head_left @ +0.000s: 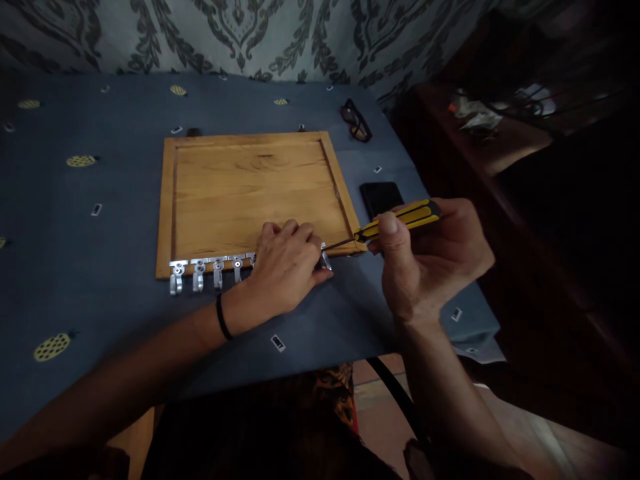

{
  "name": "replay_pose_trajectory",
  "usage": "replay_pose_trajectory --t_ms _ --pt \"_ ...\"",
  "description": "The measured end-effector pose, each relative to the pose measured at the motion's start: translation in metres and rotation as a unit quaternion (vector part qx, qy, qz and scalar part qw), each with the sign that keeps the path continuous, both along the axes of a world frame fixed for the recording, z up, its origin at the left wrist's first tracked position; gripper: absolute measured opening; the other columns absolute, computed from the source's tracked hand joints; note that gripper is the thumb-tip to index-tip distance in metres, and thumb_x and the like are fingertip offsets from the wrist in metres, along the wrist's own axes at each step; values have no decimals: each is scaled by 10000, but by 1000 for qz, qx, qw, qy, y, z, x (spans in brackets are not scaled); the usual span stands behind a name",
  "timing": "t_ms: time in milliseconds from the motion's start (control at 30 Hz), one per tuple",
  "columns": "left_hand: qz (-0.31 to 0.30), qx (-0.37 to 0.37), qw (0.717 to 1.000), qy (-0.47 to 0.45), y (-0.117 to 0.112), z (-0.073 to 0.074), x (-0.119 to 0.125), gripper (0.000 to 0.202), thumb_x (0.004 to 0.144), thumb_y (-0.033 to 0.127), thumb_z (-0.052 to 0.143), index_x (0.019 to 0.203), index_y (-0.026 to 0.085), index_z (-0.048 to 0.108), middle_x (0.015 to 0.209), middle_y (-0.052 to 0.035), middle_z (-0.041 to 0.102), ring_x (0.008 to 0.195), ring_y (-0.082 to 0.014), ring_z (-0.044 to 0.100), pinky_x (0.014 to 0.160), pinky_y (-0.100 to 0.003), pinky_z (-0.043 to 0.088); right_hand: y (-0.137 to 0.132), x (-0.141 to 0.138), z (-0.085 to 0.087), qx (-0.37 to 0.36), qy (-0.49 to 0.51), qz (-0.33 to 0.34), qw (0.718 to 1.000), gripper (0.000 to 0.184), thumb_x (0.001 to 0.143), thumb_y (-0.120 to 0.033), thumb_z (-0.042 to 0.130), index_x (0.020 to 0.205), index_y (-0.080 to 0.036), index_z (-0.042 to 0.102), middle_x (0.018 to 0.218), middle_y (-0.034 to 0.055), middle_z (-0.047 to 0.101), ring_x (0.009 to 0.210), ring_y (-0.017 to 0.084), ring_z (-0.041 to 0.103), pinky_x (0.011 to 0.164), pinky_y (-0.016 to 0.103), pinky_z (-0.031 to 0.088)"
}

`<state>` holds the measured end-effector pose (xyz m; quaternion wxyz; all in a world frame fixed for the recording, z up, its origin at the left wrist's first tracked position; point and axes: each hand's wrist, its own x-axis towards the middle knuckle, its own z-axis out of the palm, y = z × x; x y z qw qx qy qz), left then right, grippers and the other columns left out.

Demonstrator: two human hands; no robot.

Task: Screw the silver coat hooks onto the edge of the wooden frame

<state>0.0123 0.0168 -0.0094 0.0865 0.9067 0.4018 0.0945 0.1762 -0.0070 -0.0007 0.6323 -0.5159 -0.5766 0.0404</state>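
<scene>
A framed wooden panel [260, 193] lies flat on the table, with a metal hook rail [219, 265] along its near edge. Several silver hooks hang out past that edge. My left hand [287, 267] rests over the rail's right part with curled fingers, its thumb by the rightmost hook [327, 261]; it hides the hooks beneath it. In my right hand [430, 267] is a yellow and black screwdriver [400, 220], gripped by its handle with the thumb along it. The shaft points left to the rail's right end; its tip is hard to make out beside my left fingers.
A blue tablecloth [115, 220] with pineapple prints covers the table. Dark glasses [357, 121] lie at the back right, and a black phone-like object [381, 197] lies beside the panel. A patterned curtain [240, 37] hangs behind. Dark furniture [470, 147] with clutter stands at right.
</scene>
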Motion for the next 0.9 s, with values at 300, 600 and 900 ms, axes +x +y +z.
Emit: replay_pose_trajectory --t_ms 300,600,900 --pt "-1 -6 1000 8 0 2 0 364 934 493 681 1058 151 686 1129 -107 676 1111 -302 581 868 -426 379 4 10 18 -111 23 145 983 169 882 -420 735 934 -265 693 727 -53 648 448 81 551 420 246 447" --pt "-4 9 1000 -8 -1 -3 0 343 933 477 684 1049 154 688 1122 -104 675 1099 -302 579 867 -433 377 0 28 34 -197 -1 233 952 219 871 -379 750 1060 -269 753 878 -8 740 534 112 641 495 274 543" --pt "5 -11 1000 14 -1 3 1 353 931 484 685 1066 158 692 1121 -106 681 1104 -301 577 872 -429 370 7 4 11 -80 -35 43 995 348 785 -433 830 700 -238 554 574 -76 500 452 84 436 418 261 314"
